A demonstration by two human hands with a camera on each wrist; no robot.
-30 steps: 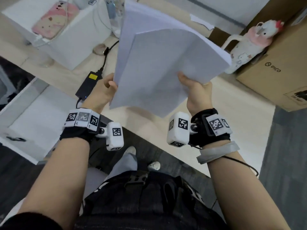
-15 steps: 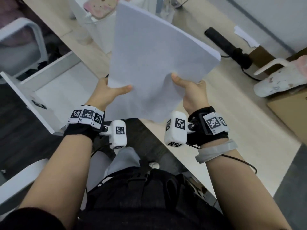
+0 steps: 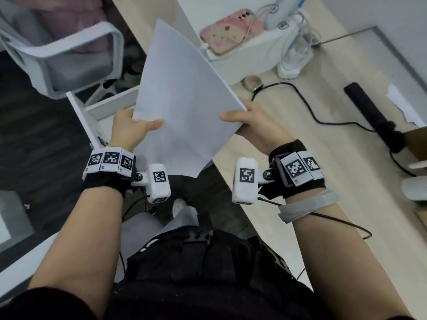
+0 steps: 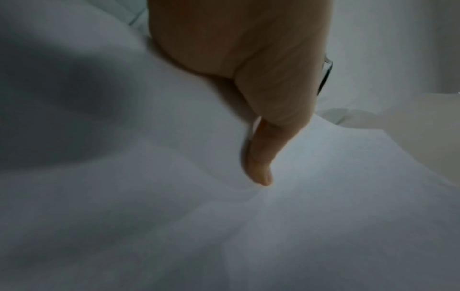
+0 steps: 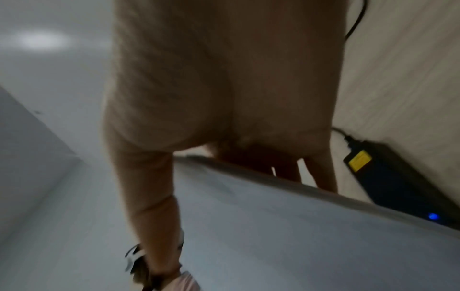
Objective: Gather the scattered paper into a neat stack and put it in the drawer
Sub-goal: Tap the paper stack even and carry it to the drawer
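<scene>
Paper stack (image 3: 182, 98) held aloft over the desk edge, above the open drawer (image 3: 108, 107) at approx 9 o'clock; left hand (image 3: 129, 129) and right hand (image 3: 256, 125) each pinch a near corner, thumb on top, fingers beneath. Looks light, floppy, slippery btwn sheets; best gripped at opposite edges w/ support underneath.

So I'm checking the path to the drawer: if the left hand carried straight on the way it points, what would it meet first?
Probably the open white drawer just beyond the left hand, which grips the paper stack; depth is unclear.
</scene>
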